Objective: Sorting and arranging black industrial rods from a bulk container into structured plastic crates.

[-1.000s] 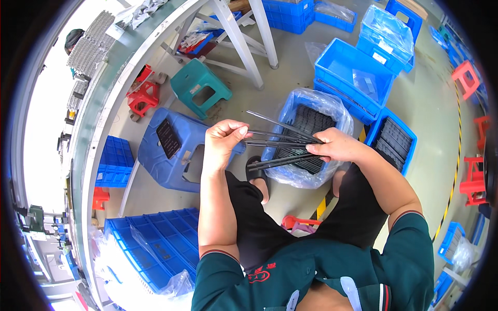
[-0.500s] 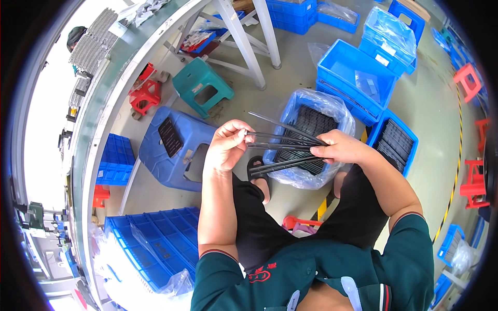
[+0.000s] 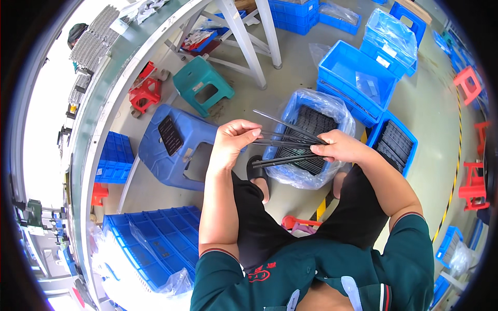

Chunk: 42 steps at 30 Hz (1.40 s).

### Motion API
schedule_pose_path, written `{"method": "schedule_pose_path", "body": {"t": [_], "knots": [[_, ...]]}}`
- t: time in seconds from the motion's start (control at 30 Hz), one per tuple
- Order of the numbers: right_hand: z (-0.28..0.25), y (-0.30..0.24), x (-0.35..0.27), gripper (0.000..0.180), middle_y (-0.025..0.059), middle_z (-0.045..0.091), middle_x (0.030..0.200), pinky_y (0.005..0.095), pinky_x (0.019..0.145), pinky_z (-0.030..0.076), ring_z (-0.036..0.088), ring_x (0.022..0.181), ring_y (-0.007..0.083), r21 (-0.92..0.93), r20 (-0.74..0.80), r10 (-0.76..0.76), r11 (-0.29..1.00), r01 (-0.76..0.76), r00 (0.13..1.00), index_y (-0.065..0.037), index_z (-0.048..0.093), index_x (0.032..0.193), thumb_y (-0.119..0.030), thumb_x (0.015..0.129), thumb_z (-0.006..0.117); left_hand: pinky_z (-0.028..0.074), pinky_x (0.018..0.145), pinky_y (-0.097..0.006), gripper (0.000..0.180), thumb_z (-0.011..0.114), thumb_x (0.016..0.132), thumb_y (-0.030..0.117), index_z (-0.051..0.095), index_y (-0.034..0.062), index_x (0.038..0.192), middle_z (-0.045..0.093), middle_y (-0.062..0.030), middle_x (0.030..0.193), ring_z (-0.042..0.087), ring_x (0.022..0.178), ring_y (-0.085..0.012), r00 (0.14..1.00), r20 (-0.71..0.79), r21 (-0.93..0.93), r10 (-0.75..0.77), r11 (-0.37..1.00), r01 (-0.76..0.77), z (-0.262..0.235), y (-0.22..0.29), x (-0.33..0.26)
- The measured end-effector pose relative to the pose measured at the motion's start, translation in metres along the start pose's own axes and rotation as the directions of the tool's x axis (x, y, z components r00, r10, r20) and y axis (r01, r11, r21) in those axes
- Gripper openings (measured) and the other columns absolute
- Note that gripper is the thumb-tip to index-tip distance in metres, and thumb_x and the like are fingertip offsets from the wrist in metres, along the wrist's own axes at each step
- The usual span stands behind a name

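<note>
Several long thin black strips (image 3: 290, 145) spread like a fan between my hands. Their right ends are gathered in my right hand (image 3: 341, 147), closed with the thumb on top. My left hand (image 3: 234, 139) pinches the left ends of some strips between thumb and fingers; exactly how many is hidden. One paler strip sticks out above the others, and the lowest ones hang apart from my left hand. Below the fan stands a blue bin (image 3: 271, 150) lined with clear plastic, with rows of black slotted pieces (image 3: 315, 122) inside.
A blue stool (image 3: 155, 147) bears a dark flat panel (image 3: 170, 136) at left, near a green stool (image 3: 202, 83). Blue crates (image 3: 358, 78) stack behind the bin; another crate (image 3: 410, 136) with dark parts sits right. Blue crates (image 3: 150, 243) stand by my left elbow. A workbench (image 3: 116, 78) runs along the left.
My left hand has shifted slightly right along the strips, its thumb and fingers closer over their ends. The strips' left ends have drawn a little rightward and closer together; my right hand stays nearly still.
</note>
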State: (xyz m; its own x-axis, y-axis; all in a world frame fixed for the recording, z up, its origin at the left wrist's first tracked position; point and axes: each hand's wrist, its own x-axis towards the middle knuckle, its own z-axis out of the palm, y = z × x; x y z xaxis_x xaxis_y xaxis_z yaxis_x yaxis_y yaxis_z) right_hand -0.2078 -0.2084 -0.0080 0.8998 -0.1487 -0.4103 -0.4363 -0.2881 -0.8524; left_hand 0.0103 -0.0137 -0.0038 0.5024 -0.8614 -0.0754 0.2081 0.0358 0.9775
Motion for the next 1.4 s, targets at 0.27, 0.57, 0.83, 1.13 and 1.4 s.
{"method": "schedule_pose_path", "body": {"t": [0.27,0.57,0.83,1.13,1.4], "knots": [[0.003,0.005,0.001,0.037,-0.0011,0.049,0.05,0.0266,0.048,0.034,0.045,0.048,0.0094,0.01,-0.005,-0.008,1.0,0.008,1.0,-0.005,0.054,0.066,-0.035,0.088,0.056,0.047,0.066,-0.023,0.011,0.064,0.081,0.004,0.064,-0.003,0.09,0.066,-0.0085,0.077,0.061,0.07,-0.0129,0.993,-0.106,0.107,0.042,0.994,-0.031,-0.016,0.005,0.0],[0.003,-0.005,-0.003,0.036,0.0006,0.051,0.054,0.0267,0.05,0.037,0.047,0.051,0.0097,-0.097,0.087,0.006,0.995,0.003,0.996,-0.003,0.054,0.067,-0.034,0.087,0.058,0.047,0.067,-0.024,0.014,0.064,0.083,0.007,0.062,-0.0027,0.093,0.065,-0.0079,0.079,0.061,0.071,-0.0131,0.999,-0.038,-0.066,0.025,0.997,-0.027,-0.013,0.003,0.004],[0.0,-0.004,-0.005,0.039,0.0014,0.051,0.052,0.0289,0.05,0.038,0.048,0.05,0.0126,-0.143,0.106,-0.021,0.989,0.036,0.994,-0.003,0.055,0.067,-0.037,0.087,0.056,0.048,0.067,-0.024,0.013,0.065,0.082,0.005,0.063,-0.0025,0.093,0.065,-0.0081,0.08,0.062,0.072,-0.0135,1.0,-0.01,-0.072,0.012,0.997,-0.013,-0.01,0.002,0.005],[0.001,-0.001,-0.002,0.037,0.0019,0.051,0.053,0.0281,0.051,0.04,0.049,0.05,0.0121,-0.131,0.121,-0.037,0.99,0.053,0.992,-0.003,0.052,0.067,-0.033,0.088,0.055,0.049,0.068,-0.024,0.011,0.066,0.079,0.002,0.063,-0.0022,0.089,0.065,-0.008,0.079,0.063,0.07,-0.0138,0.999,0.023,-0.029,-0.029,0.999,0.03,-0.001,-0.003,0.005],[-0.003,0.003,-0.005,0.039,0.0047,0.053,0.053,0.0301,0.053,0.04,0.051,0.051,0.0151,-0.151,-0.015,-0.045,0.988,0.042,0.999,-0.003,0.054,0.067,-0.037,0.084,0.061,0.045,0.064,-0.023,0.012,0.064,0.081,0.006,0.063,-0.0024,0.09,0.065,-0.0083,0.075,0.059,0.066,-0.0116,0.966,-0.248,0.019,0.079,0.997,-0.077,-0.021,0.002,0.008]]}}
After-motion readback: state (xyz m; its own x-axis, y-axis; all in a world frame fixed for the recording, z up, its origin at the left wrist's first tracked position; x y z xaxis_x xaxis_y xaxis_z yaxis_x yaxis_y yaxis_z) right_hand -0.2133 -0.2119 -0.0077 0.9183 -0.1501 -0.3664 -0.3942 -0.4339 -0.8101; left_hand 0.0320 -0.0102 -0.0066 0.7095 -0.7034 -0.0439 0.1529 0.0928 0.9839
